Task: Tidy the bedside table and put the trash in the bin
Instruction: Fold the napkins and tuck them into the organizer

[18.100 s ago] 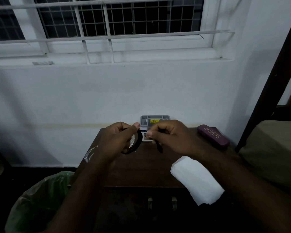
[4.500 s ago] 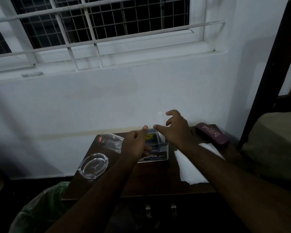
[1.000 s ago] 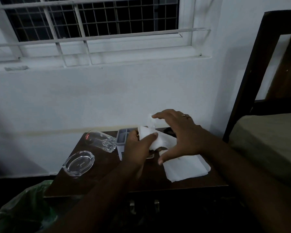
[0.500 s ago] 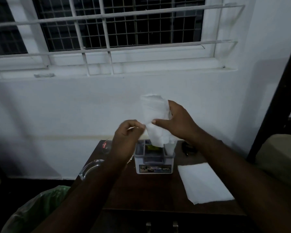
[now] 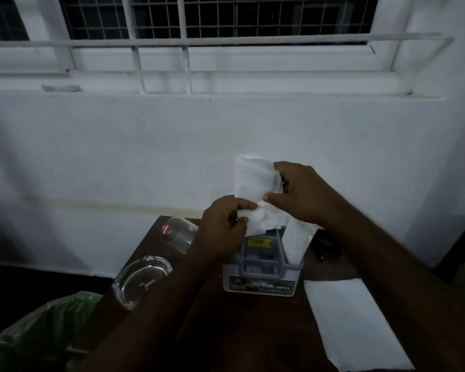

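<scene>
A dim room, seen from above a dark wooden bedside table (image 5: 253,331) that stands against a white wall (image 5: 145,157) beneath a barred window (image 5: 226,20). Everything below is placed relative to that table.

Off the table's left front corner sits a bin lined with a green plastic bag (image 5: 38,334), its mouth open. On the table's right front part lies a flat white paper napkin (image 5: 355,326). At the middle back of the table stands a small grey plastic organiser box (image 5: 261,275) with dividers inside and a printed label on its front. Another white sheet stands upright in the box's right side.

On the table's left edge rests a clear glass ashtray (image 5: 140,280). Behind it, towards the back left corner, a clear drinking glass (image 5: 176,233) lies tilted on its side. A small dark item at the table's back right is too dim to identify.

Above the box, both hands hold one crumpled white tissue (image 5: 253,183) in the air. The left hand (image 5: 220,229) pinches its lower part between thumb and fingers. The right hand (image 5: 304,194) grips its upper right edge, fingers closed on the paper.
</scene>
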Tool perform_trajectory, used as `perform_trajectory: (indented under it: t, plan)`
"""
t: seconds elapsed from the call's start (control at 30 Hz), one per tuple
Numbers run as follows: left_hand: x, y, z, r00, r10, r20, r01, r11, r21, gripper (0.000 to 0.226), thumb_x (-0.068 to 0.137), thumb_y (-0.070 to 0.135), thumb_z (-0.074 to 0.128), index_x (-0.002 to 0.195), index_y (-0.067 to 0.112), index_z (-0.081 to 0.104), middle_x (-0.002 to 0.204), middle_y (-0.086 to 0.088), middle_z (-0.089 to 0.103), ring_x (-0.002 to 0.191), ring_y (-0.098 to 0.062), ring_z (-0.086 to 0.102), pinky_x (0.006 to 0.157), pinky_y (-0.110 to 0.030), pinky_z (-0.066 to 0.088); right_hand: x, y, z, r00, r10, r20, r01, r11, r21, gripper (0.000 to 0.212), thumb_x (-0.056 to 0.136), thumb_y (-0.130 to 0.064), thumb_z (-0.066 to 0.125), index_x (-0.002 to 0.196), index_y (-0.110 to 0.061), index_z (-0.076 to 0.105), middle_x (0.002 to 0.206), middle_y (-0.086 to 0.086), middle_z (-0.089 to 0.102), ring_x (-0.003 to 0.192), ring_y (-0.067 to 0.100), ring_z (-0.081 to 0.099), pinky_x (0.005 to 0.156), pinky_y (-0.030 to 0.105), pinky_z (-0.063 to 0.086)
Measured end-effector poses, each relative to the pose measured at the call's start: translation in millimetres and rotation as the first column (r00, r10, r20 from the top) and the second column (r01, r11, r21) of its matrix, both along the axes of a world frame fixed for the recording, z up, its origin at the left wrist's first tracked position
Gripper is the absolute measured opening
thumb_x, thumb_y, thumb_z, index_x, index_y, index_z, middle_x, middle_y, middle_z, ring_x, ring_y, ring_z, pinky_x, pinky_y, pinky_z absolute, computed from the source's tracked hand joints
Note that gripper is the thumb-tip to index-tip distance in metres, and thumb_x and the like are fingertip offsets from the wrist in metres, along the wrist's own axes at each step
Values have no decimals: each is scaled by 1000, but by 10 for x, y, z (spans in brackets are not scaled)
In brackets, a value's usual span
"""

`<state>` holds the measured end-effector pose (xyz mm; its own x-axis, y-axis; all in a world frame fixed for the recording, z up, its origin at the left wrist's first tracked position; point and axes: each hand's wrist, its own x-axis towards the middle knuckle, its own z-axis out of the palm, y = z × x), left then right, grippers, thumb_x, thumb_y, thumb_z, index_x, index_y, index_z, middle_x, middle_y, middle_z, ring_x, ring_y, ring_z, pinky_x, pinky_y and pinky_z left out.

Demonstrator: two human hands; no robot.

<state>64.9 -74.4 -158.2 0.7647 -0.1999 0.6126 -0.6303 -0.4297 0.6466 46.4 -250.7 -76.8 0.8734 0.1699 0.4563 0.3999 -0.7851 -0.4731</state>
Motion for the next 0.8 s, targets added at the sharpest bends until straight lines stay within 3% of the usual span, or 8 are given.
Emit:
perform_trajectory:
  t: [0.07,0.13,0.3,0.5,0.57,0.63,0.73,0.8]
  plan:
    - [40,-12,-13,999,-26,26,25,999,35,32,78,-7,64,101,13,73,99,8,61,91,-7,54,81,-6,41,58,-9,-23,999,-33,22,35,996,-84,23,78,-15,72,98,-19,61,83,-19,52,82,10,53,68,24,36]
    - [63,-18,-6,997,-49,55,45,996,71,32,77,-9,65,100,11,73,103,1,62,94,-11,56,80,-14,45,98,-31,-20,998,-64,25,67,988,-137,21,78,-16,70,93,-21,57,82,-15,52,82,14,54,64,26,37]
    - [63,-34,18,994,0,106,-12,993,121,17,79,-2,72,90,10,76,93,-3,69,87,-11,59,77,-6,42,175,-76,-37,991,-120,-61,107,977,-184,36,76,-18,72,110,-16,59,95,-9,55,88,15,54,68,28,38]
    - [31,20,57,998,-29,52,19,980,197,19,84,9,73,102,16,77,99,-3,75,83,-15,68,80,-27,54,228,-42,-130,970,-153,-189,112,971,-210,58,78,-20,74,131,-14,51,128,4,58,112,20,54,81,23,35]
    - [40,41,67,998,-13,56,1,976,216,23,83,8,73,105,15,76,104,-4,74,86,-16,67,83,-27,54,238,-31,-150,963,-142,-228,92,973,-214,57,76,-24,78,126,-13,53,125,6,59,105,19,54,73,21,37]
    - [38,45,64,998,-22,54,8,972,235,28,82,5,73,109,12,74,108,-6,72,91,-18,66,84,-25,51,232,-36,-153,950,-138,-281,73,971,-228,61,72,-26,81,123,-12,52,123,7,59,97,17,52,67,20,38]
    - [33,48,58,999,-45,29,35,955,295,33,82,5,73,114,11,71,114,-7,70,98,-17,62,84,-9,39,217,-39,-157,927,-178,-331,86,958,-273,83,69,-25,84,139,-11,42,137,8,52,115,22,52,84,23,38]
    - [30,60,74,999,-38,-2,37,954,299,27,84,8,71,110,13,73,111,-4,72,98,-13,62,79,1,35,212,-7,-199,930,-172,-324,76,954,-289,73,67,-24,85,130,-13,49,131,7,56,106,18,53,81,24,38]
